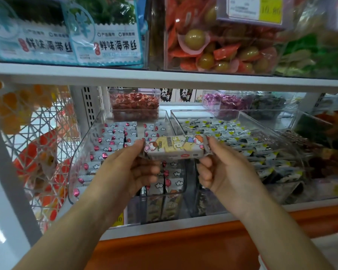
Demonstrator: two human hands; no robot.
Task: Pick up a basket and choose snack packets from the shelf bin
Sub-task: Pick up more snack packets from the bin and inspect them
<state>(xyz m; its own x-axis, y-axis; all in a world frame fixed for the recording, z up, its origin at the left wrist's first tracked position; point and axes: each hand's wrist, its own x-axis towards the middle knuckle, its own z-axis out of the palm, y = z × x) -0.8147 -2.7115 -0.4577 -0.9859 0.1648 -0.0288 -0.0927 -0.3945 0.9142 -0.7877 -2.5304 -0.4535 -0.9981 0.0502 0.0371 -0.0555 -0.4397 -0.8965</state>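
Note:
A long white snack packet with cartoon figures is held level in front of the shelf. My left hand pinches its left end and my right hand pinches its right end. Below and behind it sits a clear shelf bin filled with several matching white packets with pink marks. A second clear bin to the right holds several black, white and yellow packets. No basket is in view.
A white shelf board runs above the bins, carrying seaweed bags and a bin of red and green wrapped snacks. A white wire rack stands at the left. An orange ledge runs below.

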